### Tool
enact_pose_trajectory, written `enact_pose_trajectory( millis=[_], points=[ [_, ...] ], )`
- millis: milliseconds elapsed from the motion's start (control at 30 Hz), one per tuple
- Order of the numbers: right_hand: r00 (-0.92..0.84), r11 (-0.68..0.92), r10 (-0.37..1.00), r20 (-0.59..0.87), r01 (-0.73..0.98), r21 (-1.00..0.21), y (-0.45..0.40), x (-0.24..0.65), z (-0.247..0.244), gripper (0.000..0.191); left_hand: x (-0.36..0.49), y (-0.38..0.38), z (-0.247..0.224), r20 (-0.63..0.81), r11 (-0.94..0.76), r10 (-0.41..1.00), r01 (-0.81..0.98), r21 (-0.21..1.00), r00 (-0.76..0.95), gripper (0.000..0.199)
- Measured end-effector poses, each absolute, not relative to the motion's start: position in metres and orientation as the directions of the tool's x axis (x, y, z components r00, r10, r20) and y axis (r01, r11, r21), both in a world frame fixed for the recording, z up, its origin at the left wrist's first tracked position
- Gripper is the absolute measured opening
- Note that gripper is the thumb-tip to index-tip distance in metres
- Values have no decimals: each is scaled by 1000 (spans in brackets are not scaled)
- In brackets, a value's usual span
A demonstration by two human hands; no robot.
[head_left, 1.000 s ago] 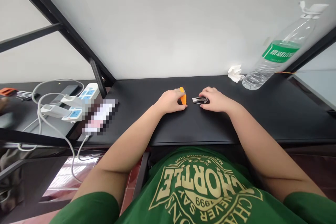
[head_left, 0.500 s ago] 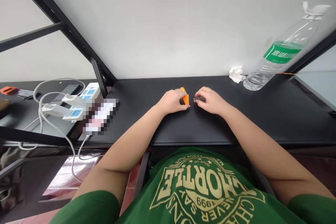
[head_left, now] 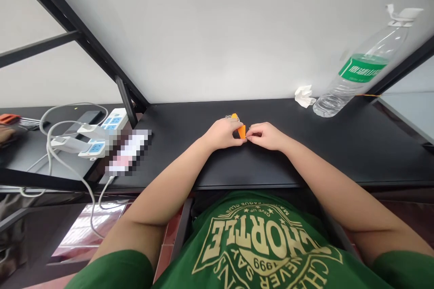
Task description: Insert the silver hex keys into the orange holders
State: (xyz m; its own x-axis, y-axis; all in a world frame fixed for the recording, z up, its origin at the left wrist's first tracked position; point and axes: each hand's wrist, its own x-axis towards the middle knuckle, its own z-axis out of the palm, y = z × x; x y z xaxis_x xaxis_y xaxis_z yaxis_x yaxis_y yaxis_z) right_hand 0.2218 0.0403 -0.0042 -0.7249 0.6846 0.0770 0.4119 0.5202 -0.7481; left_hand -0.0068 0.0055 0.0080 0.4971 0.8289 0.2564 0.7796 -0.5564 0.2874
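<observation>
My left hand (head_left: 222,134) grips a small orange holder (head_left: 241,132), which stands between my two hands. Thin metal tips (head_left: 230,117) stick out past my left fingers at its far end. My right hand (head_left: 265,137) is pinched closed right beside the holder, its fingertips touching or nearly touching it. A bundle of metal hex keys (head_left: 249,128) sits within those fingers, almost wholly hidden. Both hands rest low over the black tabletop (head_left: 339,144).
A clear water bottle (head_left: 352,82) with a green label lies at the back right, near a crumpled white tissue (head_left: 304,96). Blue-and-white power strips (head_left: 115,119) and white cables lie left, beside a pixelated object (head_left: 129,151) and black frame bars.
My right hand has moved left with the hex keys and now meets the orange holder. The gap between my hands has closed, and the keys are mostly hidden. My left hand has barely moved.
</observation>
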Motion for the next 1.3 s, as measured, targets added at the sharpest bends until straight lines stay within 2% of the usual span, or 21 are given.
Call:
enact_pose_trajectory(
  millis=[167,400,633,767,900,1067,1133,1233,1300],
  points=[
    [-701,507,709,80,428,-748,37,218,-5,15,-6,4,8,265,-564,823,778,278,502,22],
    [-655,393,756,-8,463,-794,36,217,-2,18,-5,5,7,289,-575,810,788,218,511,18],
    [-591,352,806,-30,520,-778,32,213,-2,10,-3,6,7,259,-566,815,808,162,519,18],
    [-515,247,847,-131,600,-761,34,220,7,11,-6,7,8,215,-527,844,834,160,492,20],
    [-459,125,841,-286,679,-723,45,237,14,12,-13,8,11,205,-492,865,852,176,458,18],
    [-426,171,836,-347,802,-572,58,253,19,21,-17,8,12,186,-469,880,858,210,436,18],
    [-393,194,869,-301,830,-524,60,257,19,23,-17,9,11,180,-466,883,857,221,434,18],
    [-414,333,909,-41,782,-528,58,255,15,18,-17,9,10,184,-472,880,852,227,438,20],
    [-493,468,865,89,732,-494,55,250,9,27,-16,9,10,191,-482,874,846,228,446,21]
  ],
)
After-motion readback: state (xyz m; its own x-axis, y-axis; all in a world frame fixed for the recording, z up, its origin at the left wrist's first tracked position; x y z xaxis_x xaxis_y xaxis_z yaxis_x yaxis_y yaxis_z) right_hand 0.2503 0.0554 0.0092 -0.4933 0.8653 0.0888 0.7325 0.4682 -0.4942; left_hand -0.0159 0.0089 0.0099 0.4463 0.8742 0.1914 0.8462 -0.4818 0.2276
